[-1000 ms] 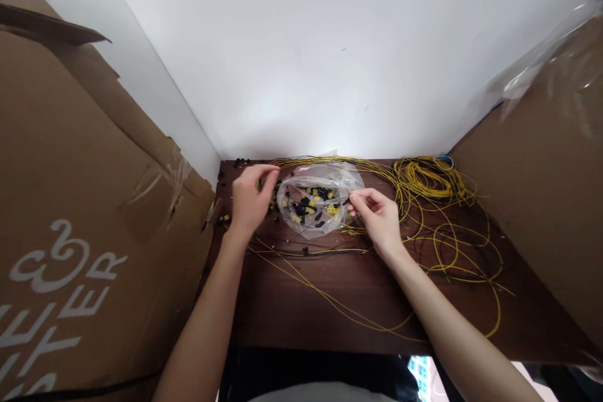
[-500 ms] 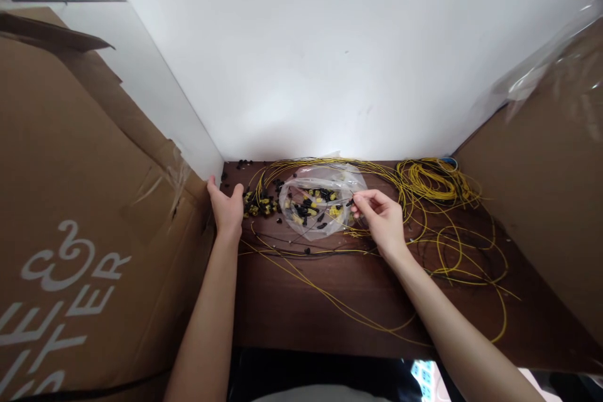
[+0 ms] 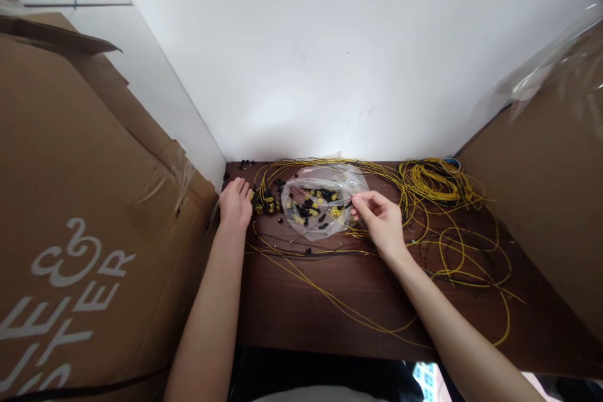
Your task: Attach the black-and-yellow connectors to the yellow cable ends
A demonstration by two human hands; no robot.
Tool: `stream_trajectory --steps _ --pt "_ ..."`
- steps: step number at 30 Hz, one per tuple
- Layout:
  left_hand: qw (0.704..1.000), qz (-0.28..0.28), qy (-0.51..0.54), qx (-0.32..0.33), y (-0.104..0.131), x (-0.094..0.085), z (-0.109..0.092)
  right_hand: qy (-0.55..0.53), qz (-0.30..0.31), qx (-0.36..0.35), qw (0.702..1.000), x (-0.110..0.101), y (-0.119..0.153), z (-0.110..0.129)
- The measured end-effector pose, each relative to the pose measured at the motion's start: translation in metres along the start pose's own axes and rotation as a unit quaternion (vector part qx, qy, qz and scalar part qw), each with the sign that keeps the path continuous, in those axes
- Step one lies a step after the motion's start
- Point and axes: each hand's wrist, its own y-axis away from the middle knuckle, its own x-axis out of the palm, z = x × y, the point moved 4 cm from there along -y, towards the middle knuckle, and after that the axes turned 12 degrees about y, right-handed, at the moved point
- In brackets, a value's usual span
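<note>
My left hand (image 3: 236, 202) is palm down at the left side of the brown table, beside a cluster of black and yellow connectors (image 3: 266, 203); its fingers point away from me, and what lies under them is hidden. At the right edge of a clear plastic bag (image 3: 294, 220), my right hand (image 3: 377, 217) pinches a thin dark wire between thumb and forefinger. Small black and yellow parts (image 3: 311, 206) lie in the bag. Yellow and black wires (image 3: 330, 163) arch behind it.
A coil of yellow wire (image 3: 428, 181) lies at the back right, with looser loops nearer me. A large cardboard box (image 3: 117, 201) stands on the left, another (image 3: 556, 201) on the right. The white wall (image 3: 330, 75) rises behind the brown table (image 3: 292, 320).
My left hand has turned from thumb and finger spread to palm down, and has moved slightly right towards the connectors. My right hand keeps its pinch in nearly the same place.
</note>
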Motion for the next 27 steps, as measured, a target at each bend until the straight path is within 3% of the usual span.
stream_trajectory --steps 6,10,18,23,27 --pt "0.998 -0.009 -0.016 0.061 -0.009 0.008 -0.009 -0.001 0.005 -0.006 1.0 0.001 0.0 0.001" --pt "0.989 0.007 -0.095 0.113 -0.007 0.006 -0.008 0.003 0.008 -0.004 1.0 0.001 0.001 0.001" --pt "0.943 0.094 -0.248 0.199 -0.008 0.005 0.012 0.015 0.015 -0.012 1.0 0.002 0.002 0.001" --pt "0.903 0.111 -0.318 0.269 -0.024 0.002 0.014 0.016 0.017 -0.01 1.0 0.002 0.002 0.001" --pt "0.896 0.097 -0.347 0.259 -0.039 0.007 0.01 0.015 0.017 -0.009 1.0 0.003 0.002 0.002"
